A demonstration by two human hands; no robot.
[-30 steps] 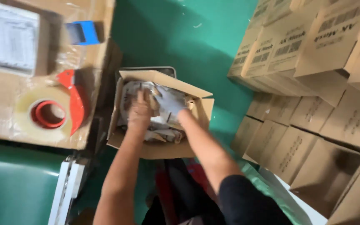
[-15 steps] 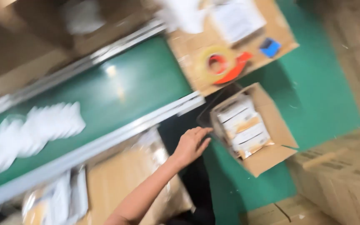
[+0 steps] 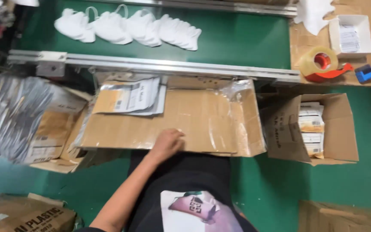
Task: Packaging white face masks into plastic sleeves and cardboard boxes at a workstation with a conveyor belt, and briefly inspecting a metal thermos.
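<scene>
Resting w/ fingers curled, gripping nothing, left hand (image 3: 167, 144) sits on near edge of flat brown cardboard worktop (image 3: 194, 116); silvery flat pouches (image 3: 129, 96) lie just beyond, w/in reach. Right hand unseen.

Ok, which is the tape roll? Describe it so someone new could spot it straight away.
Start at the green belt with the white masks, then go to the cardboard-topped table at its right end. The tape roll lies flat there, below a white tray and left of a small blue block. It is the only ring-shaped thing: clear tape in a red holder.
</scene>
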